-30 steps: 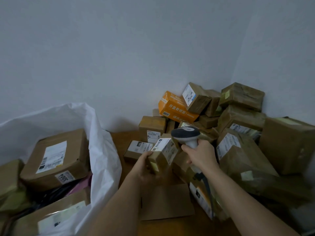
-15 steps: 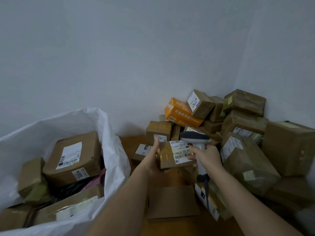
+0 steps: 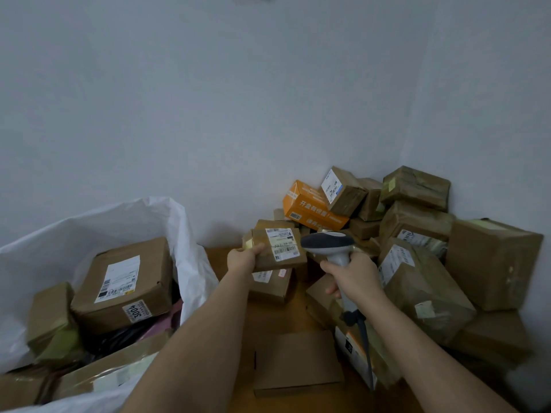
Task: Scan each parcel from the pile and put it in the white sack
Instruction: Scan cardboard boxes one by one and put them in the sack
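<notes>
While the white sack (image 3: 89, 228) gapes at nine o'clock, already loaded with boxes, the pile (image 3: 417, 234) is seen banked at two o'clock in the corner. A flat parcel (image 3: 280, 248) is held label-up at twelve o'clock, its long axis running nine to three, its left end grasped by the left hand (image 3: 243, 259). The scanner (image 3: 328, 244) is clenched in the right hand (image 3: 353, 274), its head just beside the label. Since a half-second earlier, the parcel has been raised slightly.
</notes>
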